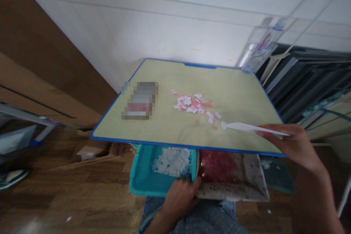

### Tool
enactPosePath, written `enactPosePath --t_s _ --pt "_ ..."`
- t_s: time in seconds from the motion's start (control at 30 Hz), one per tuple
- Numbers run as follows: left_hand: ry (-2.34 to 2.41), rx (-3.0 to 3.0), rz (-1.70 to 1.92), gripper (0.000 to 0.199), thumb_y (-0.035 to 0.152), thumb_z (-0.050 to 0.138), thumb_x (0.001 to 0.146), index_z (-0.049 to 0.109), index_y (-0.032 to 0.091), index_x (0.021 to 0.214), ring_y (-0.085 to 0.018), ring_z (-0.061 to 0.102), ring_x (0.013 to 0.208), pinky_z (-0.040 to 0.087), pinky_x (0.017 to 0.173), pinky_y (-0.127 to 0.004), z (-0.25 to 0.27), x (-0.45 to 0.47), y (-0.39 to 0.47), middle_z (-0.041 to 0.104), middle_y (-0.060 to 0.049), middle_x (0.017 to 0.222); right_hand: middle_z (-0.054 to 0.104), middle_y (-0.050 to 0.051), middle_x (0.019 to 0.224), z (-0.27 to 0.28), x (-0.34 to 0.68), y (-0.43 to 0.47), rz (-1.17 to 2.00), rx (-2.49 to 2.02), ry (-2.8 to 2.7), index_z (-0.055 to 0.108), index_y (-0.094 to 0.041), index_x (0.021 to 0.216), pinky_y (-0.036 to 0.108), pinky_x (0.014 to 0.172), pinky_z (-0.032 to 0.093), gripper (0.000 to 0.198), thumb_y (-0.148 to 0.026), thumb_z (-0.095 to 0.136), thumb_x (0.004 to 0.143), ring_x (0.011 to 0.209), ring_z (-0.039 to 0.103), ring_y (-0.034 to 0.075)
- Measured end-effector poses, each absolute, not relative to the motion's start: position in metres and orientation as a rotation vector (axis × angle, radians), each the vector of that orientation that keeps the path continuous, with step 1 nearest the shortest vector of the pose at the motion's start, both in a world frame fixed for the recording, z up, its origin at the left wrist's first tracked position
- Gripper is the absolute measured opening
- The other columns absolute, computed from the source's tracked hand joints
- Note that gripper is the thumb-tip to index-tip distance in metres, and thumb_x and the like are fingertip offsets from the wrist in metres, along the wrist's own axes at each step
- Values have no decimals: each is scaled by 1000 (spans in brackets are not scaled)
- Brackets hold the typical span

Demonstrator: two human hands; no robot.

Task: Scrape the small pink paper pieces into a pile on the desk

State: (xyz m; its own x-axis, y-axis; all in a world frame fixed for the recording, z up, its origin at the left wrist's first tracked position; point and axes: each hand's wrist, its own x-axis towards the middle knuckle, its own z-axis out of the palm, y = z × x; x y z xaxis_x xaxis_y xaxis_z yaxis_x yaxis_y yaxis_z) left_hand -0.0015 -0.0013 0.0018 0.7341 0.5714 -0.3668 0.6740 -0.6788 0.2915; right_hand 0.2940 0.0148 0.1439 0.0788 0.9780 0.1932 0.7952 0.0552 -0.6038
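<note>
My right hand [290,140] is closed round the thin handle of a white plastic knife [244,127] over the right part of a small table [153,131]. The blade points left, and its tip meets a small pale piece [223,125] on the tabletop. A loose heap of white and pinkish pieces [189,104] lies mid-table among wet pink smears. Below the front edge, my left hand [181,192] is curled where a teal basin [134,175] meets a stained tray [263,186]; what its fingers hold is hidden. Several white flat pieces [172,161] lie inside the basin; red liquid [219,166] covers part of the tray.
A blurred-out phone-like object [141,100] lies on the table's left side. A clear plastic bottle [260,53] stands at the back right corner, before stacked dark panels [307,69]. The white wall [164,33] runs behind the table. Cardboard [90,151] is on the floor at left.
</note>
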Motion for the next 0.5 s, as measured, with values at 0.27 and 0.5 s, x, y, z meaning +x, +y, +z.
enactPosePath --t_s 0.27,0.5 --pt "970 2543 -336 43 32 52 75 41 22 115 -26 55 74 41 62 -34 1 -2 -2 56 -10 86 69 9 86 151 273 31 665 -1665 -1913 67 -14 87 26 66 48 25 -31 52 76 77 63 20" --pt "978 2546 -354 45 32 52 76 39 21 118 -27 55 76 41 63 -35 4 -1 -2 55 -10 87 69 7 84 160 296 15 791 -1635 -2020 69 -18 87 23 65 48 22 -29 55 74 74 64 19"
